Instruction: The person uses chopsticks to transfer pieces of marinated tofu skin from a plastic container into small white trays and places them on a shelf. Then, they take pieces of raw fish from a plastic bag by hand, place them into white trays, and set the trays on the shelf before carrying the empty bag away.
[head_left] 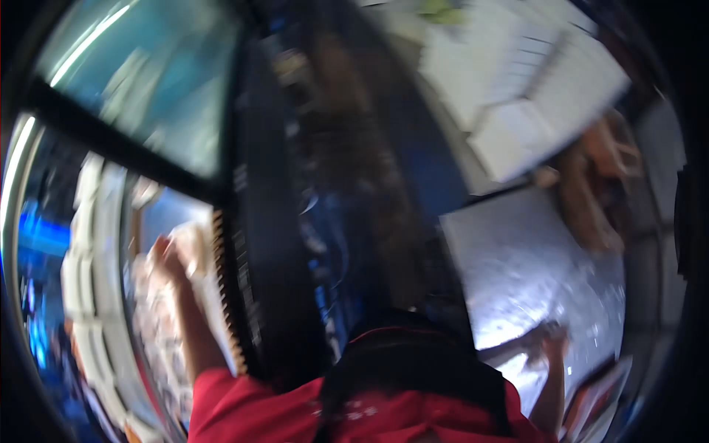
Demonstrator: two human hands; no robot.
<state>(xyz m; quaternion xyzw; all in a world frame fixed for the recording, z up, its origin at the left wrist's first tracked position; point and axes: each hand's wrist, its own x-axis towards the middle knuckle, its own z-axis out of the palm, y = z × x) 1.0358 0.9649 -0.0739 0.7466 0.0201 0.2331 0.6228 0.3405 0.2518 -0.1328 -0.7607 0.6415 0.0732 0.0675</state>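
On the left side of the head view, my left hand (168,260) reaches into a lit case and is closed on a pale, blurred item (189,248). More pale items (156,317) lie below and beside it. At the lower right, my right hand (554,343) is over a shiny metal surface (517,251), near the dark end of something long. Motion blur hides its fingers and whether it holds anything. Red sleeves and a dark apron (413,369) show at the bottom.
White open cartons or papers (517,88) stand at the upper right. Beside them is a brown, blurred object (591,184). A dark counter strip (273,184) runs up the middle. Glass panels (148,81) with a black frame are at the upper left.
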